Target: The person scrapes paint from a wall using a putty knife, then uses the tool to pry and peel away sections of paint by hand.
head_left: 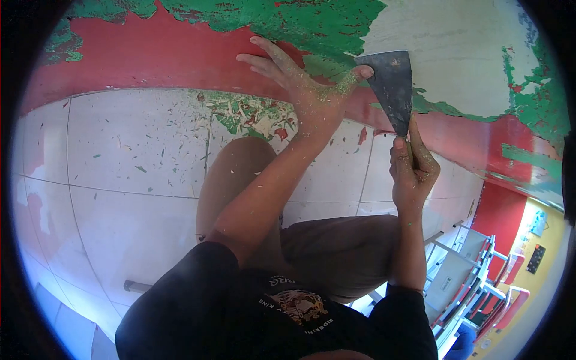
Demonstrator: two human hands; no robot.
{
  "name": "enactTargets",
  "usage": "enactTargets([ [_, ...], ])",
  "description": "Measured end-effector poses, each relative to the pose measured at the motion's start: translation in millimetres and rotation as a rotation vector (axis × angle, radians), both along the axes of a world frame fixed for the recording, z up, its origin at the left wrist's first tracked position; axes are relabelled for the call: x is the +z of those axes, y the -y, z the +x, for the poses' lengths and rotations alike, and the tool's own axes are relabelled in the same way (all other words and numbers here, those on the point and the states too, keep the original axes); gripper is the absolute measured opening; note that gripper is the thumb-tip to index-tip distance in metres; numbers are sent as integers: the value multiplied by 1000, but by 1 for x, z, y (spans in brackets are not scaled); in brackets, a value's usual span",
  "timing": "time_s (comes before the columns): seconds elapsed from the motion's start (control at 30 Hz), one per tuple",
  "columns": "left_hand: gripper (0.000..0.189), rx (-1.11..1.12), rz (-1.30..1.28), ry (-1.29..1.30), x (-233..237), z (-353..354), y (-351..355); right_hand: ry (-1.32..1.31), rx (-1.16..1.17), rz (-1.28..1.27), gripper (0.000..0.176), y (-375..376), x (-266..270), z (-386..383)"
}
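From my remote seat I see the left hand [300, 90] laid open against the painted wall [150, 60], fingers spread apart across the red band below the flaking green coat. Its thumb [362, 72] touches the upper left corner of a scraper [390, 84] with a dark, wedge-shaped metal blade. The hand is dusted with pale green specks.

The right hand [411, 171] is wrapped tight round the scraper's handle, which is hidden inside the fist. The blade rises from it, its wide edge uppermost and resting on the wall where the green paint meets a patch of bare whitish plaster [456, 42].

Below the wall lies a floor of large white tiles [132, 144]. A heap of green, red and white paint flakes [246, 117] sits by the foot of the wall, just under the left hand. I see the person's bent knees in brown shorts [342, 252] and a black printed shirt [198, 312] at the bottom. Red-and-white metal frames [474, 270] stand well off to the right.
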State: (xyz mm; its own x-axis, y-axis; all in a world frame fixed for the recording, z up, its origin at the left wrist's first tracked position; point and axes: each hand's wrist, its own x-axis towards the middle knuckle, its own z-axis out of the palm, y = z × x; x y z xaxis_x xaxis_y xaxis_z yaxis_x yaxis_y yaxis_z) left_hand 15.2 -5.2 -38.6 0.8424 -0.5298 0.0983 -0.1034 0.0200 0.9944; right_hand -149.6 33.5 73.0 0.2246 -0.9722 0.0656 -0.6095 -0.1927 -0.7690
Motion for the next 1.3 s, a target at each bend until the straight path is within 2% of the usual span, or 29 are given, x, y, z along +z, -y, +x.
enactTargets([
  [0.1, 166, 39, -85, 31, -6, -2, 5, 14, -63, 57, 48, -3, 2, 4],
  [0.2, 167, 63, -81, 66, -5, -2, 5, -15, -63, -29, 46, -2, 4, 11],
  [0.3, 159, 22, -82, -26, 3, -1, 1, -125, -57, -62, 45, 1, 16, 16],
  [0.37, 145, 10, -172, -157, 9, 0, -3, -82, 170, -104, 43, 8, 15, 23],
  [0.4, 145, -8, -173, -145, 6, -1, -7, -200, 380, -308, 40, 11, 6, 35],
  [0.47, 135, -46, -268, -268, -2, 8, -7, -149, 408, -325, 40, 9, 8, 49],
  [0.5, 132, -60, -100, -208, 7, 8, -13, -138, 406, -344, 40, 11, 14, 48],
  [0.57, 138, -53, -123, -217, 13, 6, -12, -176, 303, -121, 40, 11, 29, 33],
  [0.6, 143, -42, -133, -232, 14, 6, -10, -179, 323, -130, 40, 9, 30, 26],
  [0.67, 151, -7, -106, -187, 15, 4, -4, -133, 117, -28, 44, 4, 18, 7],
  [0.8, 170, 49, -48, -73, 10, 0, 5, -67, 39, -33, 47, -2, 8, -8],
  [0.93, 171, 29, -56, -100, 12, 0, 2, -44, 51, -31, 47, 3, 9, -9],
  [1.0, 163, 1, -24, -58, 10, 0, 1, -43, 82, -45, 48, 7, 12, -11],
  [1.1, 163, -12, -45, -37, 5, 1, 0, -19, 87, -32, 48, 8, 8, -11],
  [1.3, 168, 17, -56, -63, 2, 0, 3, -34, 102, -62, 49, 8, 5, -8],
])
